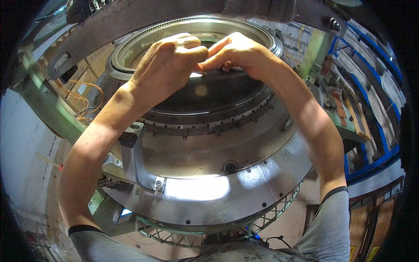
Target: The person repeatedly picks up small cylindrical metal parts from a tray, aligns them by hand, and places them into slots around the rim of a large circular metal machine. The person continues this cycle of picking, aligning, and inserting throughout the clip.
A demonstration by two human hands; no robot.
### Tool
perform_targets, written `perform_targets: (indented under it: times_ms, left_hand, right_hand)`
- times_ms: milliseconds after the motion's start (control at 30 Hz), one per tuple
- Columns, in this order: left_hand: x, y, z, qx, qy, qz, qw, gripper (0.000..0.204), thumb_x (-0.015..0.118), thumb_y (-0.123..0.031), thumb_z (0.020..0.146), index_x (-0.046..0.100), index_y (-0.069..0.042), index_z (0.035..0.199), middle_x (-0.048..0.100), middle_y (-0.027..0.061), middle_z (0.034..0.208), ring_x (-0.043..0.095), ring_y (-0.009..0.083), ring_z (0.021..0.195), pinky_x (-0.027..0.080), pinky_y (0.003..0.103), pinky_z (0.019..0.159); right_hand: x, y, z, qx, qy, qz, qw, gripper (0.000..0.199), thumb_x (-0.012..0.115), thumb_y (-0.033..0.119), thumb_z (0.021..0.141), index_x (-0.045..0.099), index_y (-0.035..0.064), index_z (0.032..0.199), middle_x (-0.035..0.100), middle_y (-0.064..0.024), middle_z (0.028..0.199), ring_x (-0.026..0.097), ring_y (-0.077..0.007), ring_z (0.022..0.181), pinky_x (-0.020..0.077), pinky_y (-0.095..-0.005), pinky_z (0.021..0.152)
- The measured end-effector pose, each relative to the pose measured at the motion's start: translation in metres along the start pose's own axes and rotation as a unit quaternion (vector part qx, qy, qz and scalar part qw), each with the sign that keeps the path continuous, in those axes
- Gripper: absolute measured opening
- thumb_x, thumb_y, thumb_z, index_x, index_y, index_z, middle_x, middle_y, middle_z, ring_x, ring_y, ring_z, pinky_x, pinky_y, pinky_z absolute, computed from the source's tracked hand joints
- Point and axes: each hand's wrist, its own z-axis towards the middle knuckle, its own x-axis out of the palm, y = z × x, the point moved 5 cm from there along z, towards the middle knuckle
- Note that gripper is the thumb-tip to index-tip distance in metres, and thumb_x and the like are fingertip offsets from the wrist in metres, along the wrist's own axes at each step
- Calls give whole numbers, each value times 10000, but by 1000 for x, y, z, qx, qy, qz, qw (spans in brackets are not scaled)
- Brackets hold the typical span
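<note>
Both my arms reach forward over a large round metal machine, and my hands meet at the near rim of its upper ring (122, 46). My left hand (172, 63) is closed, its fingers curled and its fingertips mostly hidden behind the knuckles. Close against it, my right hand (240, 54) is closed in a pinch, thumb and forefinger pointing at the left fingertips. What lies between the fingers is too small and covered to make out. Just below the hands is the dark curved wall (196, 96) of the ring.
A wide polished metal ring plate (196, 190) curves nearest me, with a metal bracket (133, 159) standing on its left. A dark beam (144, 22) crosses above my hands. Green posts (48, 100) flank the machine. A blue rack (371, 87) with pale cloth stands right.
</note>
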Motion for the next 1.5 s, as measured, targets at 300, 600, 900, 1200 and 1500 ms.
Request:
perform_targets:
  times_ms: [300,600,900,1200,1500]
  left_hand:
    - [5,4,-3,18,10,15,1000,282,721,23,746,633,-81,993,618,68,913,670,284,890,568,390,788]
    - [8,7,-6,22,2,9,1000,327,704,55,735,646,-97,1020,589,50,911,653,267,910,561,379,803]
    - [8,2,-4,14,-4,3,1000,284,703,36,748,663,-99,995,643,60,895,675,263,929,570,378,802]
    - [8,1,-2,4,-15,-20,1000,238,696,61,737,691,-52,947,653,97,856,703,287,925,580,399,799]
    - [11,0,3,1,14,-31,999,237,683,76,727,672,-47,929,650,90,881,677,294,904,567,398,810]
  right_hand:
    - [5,2,0,-21,-11,21,1000,272,918,200,720,856,77,956,719,-7,738,519,-95,616,407,-269,559]
    - [5,2,0,-17,-16,21,999,253,917,202,715,852,68,920,736,-16,756,549,-103,634,427,-272,566]
    - [5,0,0,-22,-16,27,999,213,900,177,716,851,66,891,743,-16,758,561,-104,634,425,-273,569]
    - [4,-1,-3,-6,-39,34,999,189,876,144,720,852,69,892,760,-27,775,597,-110,648,444,-272,583]
    - [2,2,-12,7,-23,41,999,167,866,187,757,846,92,892,725,4,771,563,-97,707,409,-279,667]
